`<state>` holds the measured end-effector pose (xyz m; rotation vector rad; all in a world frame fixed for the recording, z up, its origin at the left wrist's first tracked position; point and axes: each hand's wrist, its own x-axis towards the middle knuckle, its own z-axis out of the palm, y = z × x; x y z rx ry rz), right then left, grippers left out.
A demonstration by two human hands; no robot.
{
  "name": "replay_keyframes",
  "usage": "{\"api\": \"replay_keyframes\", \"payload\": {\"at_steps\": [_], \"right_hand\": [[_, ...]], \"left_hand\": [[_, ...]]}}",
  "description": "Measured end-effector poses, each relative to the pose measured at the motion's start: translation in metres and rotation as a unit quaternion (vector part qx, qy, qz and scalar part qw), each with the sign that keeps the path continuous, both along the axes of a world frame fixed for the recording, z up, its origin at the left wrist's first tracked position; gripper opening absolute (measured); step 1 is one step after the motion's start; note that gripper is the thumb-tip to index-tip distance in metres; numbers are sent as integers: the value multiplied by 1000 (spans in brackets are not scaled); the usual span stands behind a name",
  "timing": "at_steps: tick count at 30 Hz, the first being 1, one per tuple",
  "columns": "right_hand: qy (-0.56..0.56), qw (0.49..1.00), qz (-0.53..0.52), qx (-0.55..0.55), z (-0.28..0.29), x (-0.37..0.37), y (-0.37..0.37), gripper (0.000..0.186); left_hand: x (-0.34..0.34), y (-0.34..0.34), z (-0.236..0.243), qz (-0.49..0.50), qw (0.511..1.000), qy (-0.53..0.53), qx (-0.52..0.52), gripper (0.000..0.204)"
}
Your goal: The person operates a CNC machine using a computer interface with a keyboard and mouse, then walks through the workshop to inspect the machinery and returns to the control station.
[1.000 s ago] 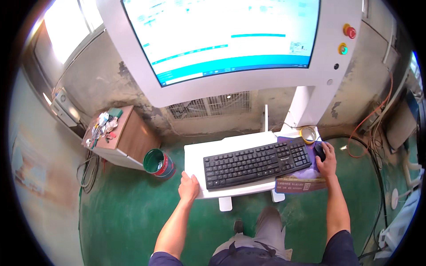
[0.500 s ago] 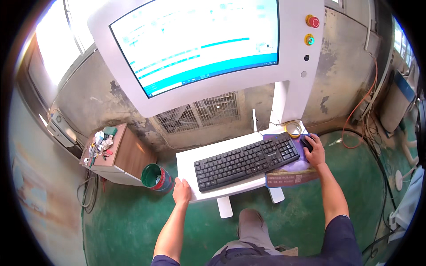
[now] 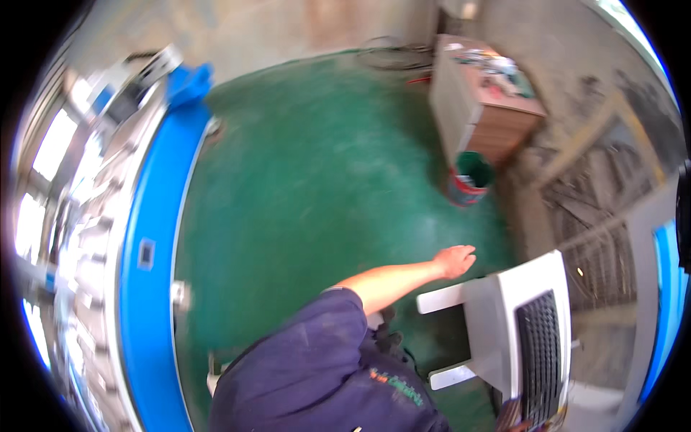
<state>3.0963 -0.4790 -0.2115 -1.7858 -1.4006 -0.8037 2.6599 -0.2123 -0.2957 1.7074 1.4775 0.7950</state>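
Note:
My left hand [image 3: 455,261] is held out over the green floor, off the left end of the white computer stand [image 3: 493,313]. Its fingers are loosely bent and a little apart, with nothing seen in them. A black keyboard [image 3: 540,360] lies on the stand's top, near the right side of the view. Below it, a corner of the mouse pad [image 3: 509,414] shows at the lower edge. I cannot see my right hand or the mouse.
A green-lined bucket [image 3: 471,180] stands beside a wooden cabinet [image 3: 461,108] with small items on top. Coiled cable [image 3: 392,56] lies by the wall. A long blue machine [image 3: 147,266] runs along the left. White stand feet [image 3: 452,376] reach out over the floor [image 3: 309,165].
The view has swung far to the left, bringing in the blue machine. My left hand has let go of the stand's edge, and my right hand has left the view.

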Motion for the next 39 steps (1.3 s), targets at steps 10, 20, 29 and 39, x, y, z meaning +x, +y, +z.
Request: {"api": "replay_keyframes", "payload": {"at_steps": [10,20,29,39], "right_hand": [[115,597,693,-387,-1,-467,135,31],[-72,264,819,-503,-41,-898,133,36],[-498,42,741,-448,-152,-1214,-62,40],[-593,20,725,-350,-377,-1589,-439,38]], "left_hand": [[-382,-433,-137,596,659,69,-453,35],[-339,-555,-164,798,532,-84,-271,40],[-341,-646,-27,957,19,160,-242,49],[-325,-585,-159,913,-324,43,-245,44]]}}
